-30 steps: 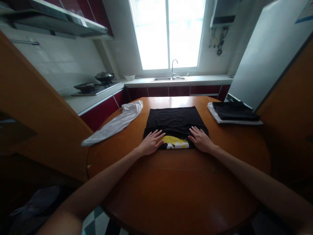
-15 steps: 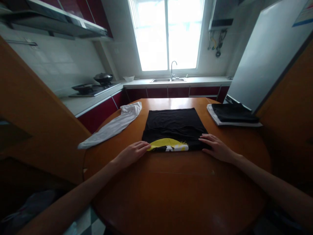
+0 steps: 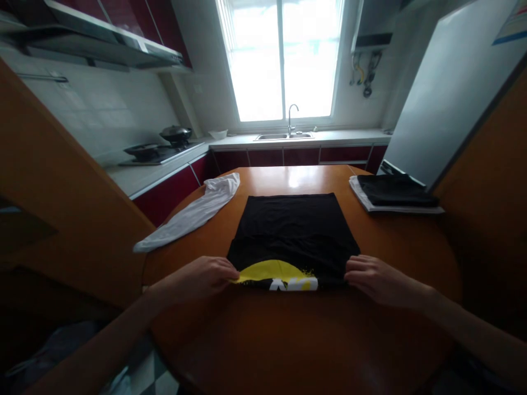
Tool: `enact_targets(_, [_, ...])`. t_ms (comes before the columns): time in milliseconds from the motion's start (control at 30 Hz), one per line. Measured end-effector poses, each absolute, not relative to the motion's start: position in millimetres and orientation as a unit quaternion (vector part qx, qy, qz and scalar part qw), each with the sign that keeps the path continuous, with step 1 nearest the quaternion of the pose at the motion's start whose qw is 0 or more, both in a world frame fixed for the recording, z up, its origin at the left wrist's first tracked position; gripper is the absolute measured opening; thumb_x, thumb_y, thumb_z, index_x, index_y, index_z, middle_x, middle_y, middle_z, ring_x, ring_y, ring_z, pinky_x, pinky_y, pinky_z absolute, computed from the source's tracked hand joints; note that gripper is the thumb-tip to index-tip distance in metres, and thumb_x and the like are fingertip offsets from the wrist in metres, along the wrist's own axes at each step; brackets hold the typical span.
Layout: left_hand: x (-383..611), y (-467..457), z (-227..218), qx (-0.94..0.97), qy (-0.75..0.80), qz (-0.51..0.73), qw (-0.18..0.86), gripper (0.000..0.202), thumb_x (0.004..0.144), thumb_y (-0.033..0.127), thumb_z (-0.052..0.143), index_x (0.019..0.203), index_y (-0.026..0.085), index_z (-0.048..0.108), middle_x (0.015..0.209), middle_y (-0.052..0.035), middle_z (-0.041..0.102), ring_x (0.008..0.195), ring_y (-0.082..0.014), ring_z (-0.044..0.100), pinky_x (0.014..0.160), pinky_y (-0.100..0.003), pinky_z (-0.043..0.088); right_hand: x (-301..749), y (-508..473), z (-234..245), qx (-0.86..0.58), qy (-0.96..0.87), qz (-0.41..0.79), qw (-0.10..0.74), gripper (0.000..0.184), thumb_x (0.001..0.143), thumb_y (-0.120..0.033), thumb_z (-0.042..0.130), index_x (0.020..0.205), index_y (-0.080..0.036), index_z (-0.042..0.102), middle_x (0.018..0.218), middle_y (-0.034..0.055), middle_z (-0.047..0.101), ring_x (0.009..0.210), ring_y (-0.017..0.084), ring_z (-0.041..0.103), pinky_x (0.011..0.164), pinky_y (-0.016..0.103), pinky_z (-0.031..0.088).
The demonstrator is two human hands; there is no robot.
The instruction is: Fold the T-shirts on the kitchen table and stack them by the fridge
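Observation:
A black T-shirt [image 3: 294, 216] with a yellow and white print lies partly folded on the wooden table [image 3: 288, 334], its near part doubled over toward the far side. My left hand [image 3: 212, 274] pinches the near left corner of the fold, beside the yellow print. At the opposite near corner, my right hand [image 3: 368, 274] is closed on the black cloth with its fingers curled. The printed near edge stretches between both hands.
A crumpled white garment [image 3: 191, 214] lies along the table's left side. Folded black and white clothes [image 3: 397, 192] are stacked at the right edge. Beyond the table are a sink counter [image 3: 284, 137], a stove with pans [image 3: 160, 153] and a fridge [image 3: 444, 93].
The T-shirt has slid toward me along with both hands. My right hand, previously spread flat on the cloth, has closed on its corner.

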State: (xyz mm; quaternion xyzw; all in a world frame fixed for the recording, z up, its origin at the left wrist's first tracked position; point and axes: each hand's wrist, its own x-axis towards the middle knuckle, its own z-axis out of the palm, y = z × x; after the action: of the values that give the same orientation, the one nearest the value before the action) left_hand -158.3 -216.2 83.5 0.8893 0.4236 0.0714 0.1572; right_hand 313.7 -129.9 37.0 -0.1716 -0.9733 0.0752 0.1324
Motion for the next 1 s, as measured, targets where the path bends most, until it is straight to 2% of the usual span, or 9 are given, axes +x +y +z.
enact_targets(100, [-156,-216,100,0.875,0.432,0.057,0.211,0.025,0.095,0.028,0.06,0.114,0.031,0.076,0.109,-0.0017,0.077,0.099,-0.0188,0.072,0.09,-0.024,0.054,308,-136,48,-0.189,-0.962,0.155,0.119,0.023,0.101,-0.03,0.053,0.09,-0.024,0.071,0.087,0.0047,0.068,0.084,0.018,0.063,0.079,0.031,0.045])
enact_targets(200, [-156,-181,93,0.842,0.484,0.157,0.178,0.028,0.097,0.036,0.057,0.115,0.026,0.076,0.108,-0.005,0.077,0.095,-0.0214,0.072,0.085,-0.027,0.055,290,-107,53,-0.282,-0.915,0.194,0.214,0.026,0.102,-0.033,0.049,0.098,-0.023,0.073,0.095,0.0066,0.071,0.087,0.019,0.065,0.079,0.03,0.047])
enact_targets(300, [-153,-129,70,0.805,0.522,0.25,0.132,0.031,0.094,0.042,0.057,0.108,0.022,0.077,0.101,-0.0063,0.077,0.087,-0.0221,0.072,0.079,-0.03,0.055,266,-60,49,-0.406,-0.85,0.183,0.281,0.024,0.097,-0.028,0.052,0.093,-0.021,0.075,0.09,0.0056,0.074,0.082,0.02,0.067,0.073,0.029,0.046])
enact_targets(400, [-143,-88,46,0.8,0.536,0.255,0.091,0.03,0.092,0.044,0.058,0.091,0.021,0.078,0.087,-0.0067,0.074,0.077,-0.0208,0.068,0.073,-0.03,0.053,246,-27,41,-0.497,-0.826,0.155,0.216,0.026,0.096,-0.028,0.053,0.082,-0.021,0.074,0.078,0.0058,0.073,0.073,0.02,0.066,0.064,0.028,0.041])
enact_targets(500, [-134,-75,29,0.797,0.546,0.25,0.067,0.033,0.095,0.042,0.054,0.08,0.021,0.073,0.082,-0.006,0.067,0.074,-0.0195,0.064,0.072,-0.03,0.051,237,-22,30,-0.539,-0.819,0.122,0.154,0.034,0.098,-0.035,0.052,0.072,-0.021,0.07,0.077,0.0086,0.073,0.072,0.021,0.067,0.061,0.028,0.038])
enact_targets(667, [-131,-82,15,0.799,0.552,0.231,0.059,0.03,0.099,0.041,0.052,0.08,0.022,0.065,0.083,-0.0048,0.063,0.076,-0.0203,0.062,0.072,-0.031,0.048,235,-34,15,-0.548,-0.816,0.111,0.147,0.029,0.099,-0.041,0.053,0.081,-0.023,0.067,0.086,0.0089,0.074,0.077,0.023,0.068,0.061,0.029,0.038])
enact_targets(800, [-134,-86,14,0.815,0.535,0.21,0.076,0.025,0.098,0.039,0.054,0.082,0.022,0.062,0.083,-0.004,0.063,0.08,-0.0213,0.061,0.072,-0.031,0.046,236,-37,12,-0.523,-0.832,0.102,0.154,0.031,0.1,-0.042,0.052,0.078,-0.023,0.063,0.086,0.0079,0.073,0.081,0.023,0.067,0.065,0.03,0.039])
enact_targets(1000, [-137,-85,12,0.831,0.505,0.213,0.098,0.021,0.096,0.038,0.058,0.084,0.021,0.061,0.085,-0.0027,0.062,0.08,-0.0192,0.058,0.073,-0.03,0.046,240,-38,10,-0.495,-0.852,0.095,0.141,0.023,0.099,-0.035,0.055,0.081,-0.023,0.063,0.09,0.0069,0.072,0.086,0.023,0.067,0.069,0.03,0.039])
